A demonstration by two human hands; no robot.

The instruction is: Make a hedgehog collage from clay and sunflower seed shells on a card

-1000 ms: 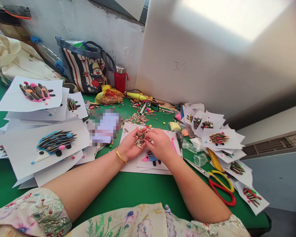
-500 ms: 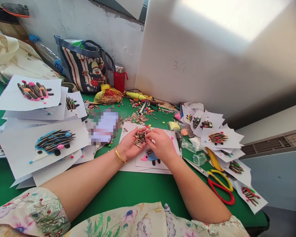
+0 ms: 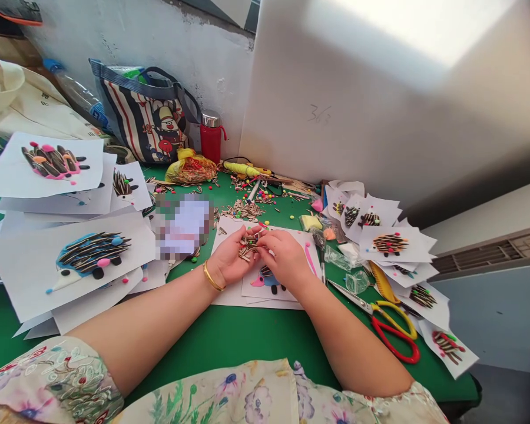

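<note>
My left hand (image 3: 230, 259), with a gold bangle at the wrist, is turned palm up and cupped around a small heap of striped sunflower seeds (image 3: 248, 247). Over this heap my right hand (image 3: 283, 256) reaches in with thumb and fingers pinched together among the seeds; its fingertips are partly hidden. Beneath both hands lies a white sheet with a hedgehog picture (image 3: 269, 280) of blue clay, pink snout, black feet and seed spines, half covered by my right hand. More loose seeds (image 3: 242, 209) and coloured beads are scattered just behind the paper.
Stacks of finished hedgehog pictures stand at left (image 3: 92, 253) and right (image 3: 391, 244). Scissors (image 3: 386, 324) with red and yellow handles lie at right, near a yellow comb (image 3: 383, 284). A blurred phone (image 3: 183, 227), a red bottle (image 3: 211, 138) and a striped bag (image 3: 145, 118) are farther back.
The view has shifted slightly. My right fingers have moved a little lower over the seeds in my left palm, which stays cupped.
</note>
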